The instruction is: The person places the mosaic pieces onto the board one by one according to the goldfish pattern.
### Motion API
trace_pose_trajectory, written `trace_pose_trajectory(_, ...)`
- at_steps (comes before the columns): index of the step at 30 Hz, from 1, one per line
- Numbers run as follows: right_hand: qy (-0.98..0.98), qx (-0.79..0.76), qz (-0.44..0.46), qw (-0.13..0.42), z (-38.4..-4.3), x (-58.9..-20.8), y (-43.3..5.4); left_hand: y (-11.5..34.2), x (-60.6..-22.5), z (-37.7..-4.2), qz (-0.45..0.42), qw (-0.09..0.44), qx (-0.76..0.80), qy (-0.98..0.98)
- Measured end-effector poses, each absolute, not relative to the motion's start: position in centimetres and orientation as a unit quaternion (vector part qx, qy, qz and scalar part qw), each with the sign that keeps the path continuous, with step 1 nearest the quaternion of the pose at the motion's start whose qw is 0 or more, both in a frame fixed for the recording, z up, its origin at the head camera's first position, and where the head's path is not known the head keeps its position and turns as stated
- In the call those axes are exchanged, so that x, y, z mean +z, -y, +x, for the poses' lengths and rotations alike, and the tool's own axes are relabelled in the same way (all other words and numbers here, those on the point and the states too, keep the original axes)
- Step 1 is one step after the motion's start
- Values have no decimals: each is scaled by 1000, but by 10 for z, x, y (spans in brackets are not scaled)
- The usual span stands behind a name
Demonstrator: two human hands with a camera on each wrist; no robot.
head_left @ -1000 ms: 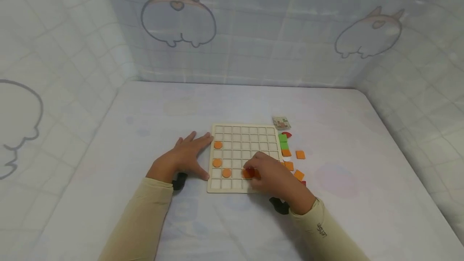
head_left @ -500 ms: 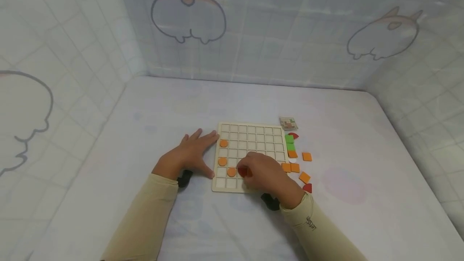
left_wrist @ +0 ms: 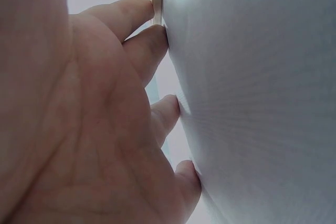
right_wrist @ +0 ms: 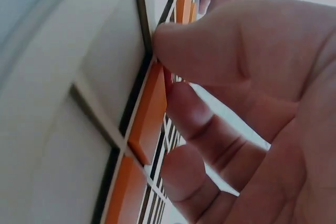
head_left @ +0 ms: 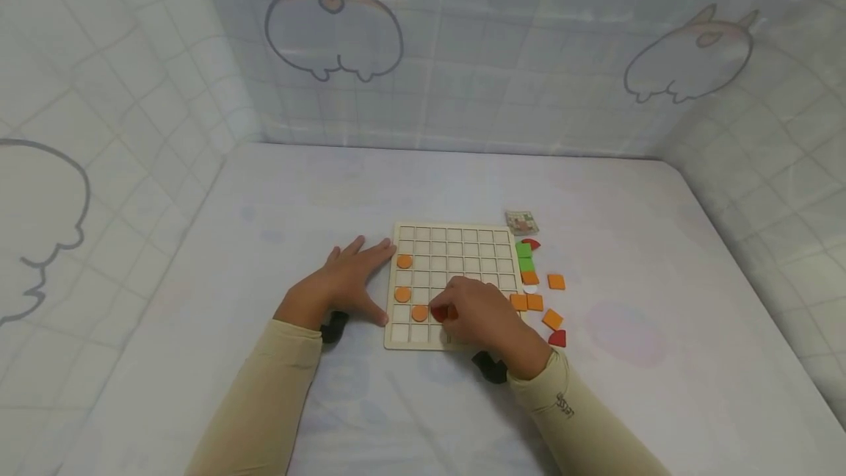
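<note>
Red piece (head_left: 439, 314): I have it pinched between thumb and finger of the right hand (head_left: 482, 318), low over the grid board (head_left: 472, 249), just right of an orange disc (head_left: 419, 313). A second ago it was over the orange square (right_wrist: 149, 111); since then I've shifted it left to the next cell, and half a second ago it was about there already. My read: it's lined up with that cell, placing under way but not finished, since the grip is on. Fingers hide most of it, so I can't tell if it's seated. Left hand (head_left: 346, 281) is unchanged: fingers spread wide, thumb and index tip at the board's left edge, probably steadying it. Loose green squares (head_left: 526, 264) lie along the right edge.
</note>
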State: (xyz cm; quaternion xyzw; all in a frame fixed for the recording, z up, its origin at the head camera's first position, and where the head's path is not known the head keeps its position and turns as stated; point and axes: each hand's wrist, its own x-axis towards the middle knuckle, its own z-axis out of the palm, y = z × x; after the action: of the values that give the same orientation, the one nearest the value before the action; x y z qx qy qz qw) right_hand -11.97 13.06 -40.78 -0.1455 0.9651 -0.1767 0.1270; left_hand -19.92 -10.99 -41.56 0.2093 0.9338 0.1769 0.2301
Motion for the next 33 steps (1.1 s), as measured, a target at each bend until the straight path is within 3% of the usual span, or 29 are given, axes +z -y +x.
trace_pose_trajectory(23,-975,-152,-120,106,-110,-409,-132,110,-423,-202,214,228,175,-933)
trace_pose_trajectory(33,-986,-136,-57,77,-84,-391,-197,112,-424,-202,206,229,171,-936)
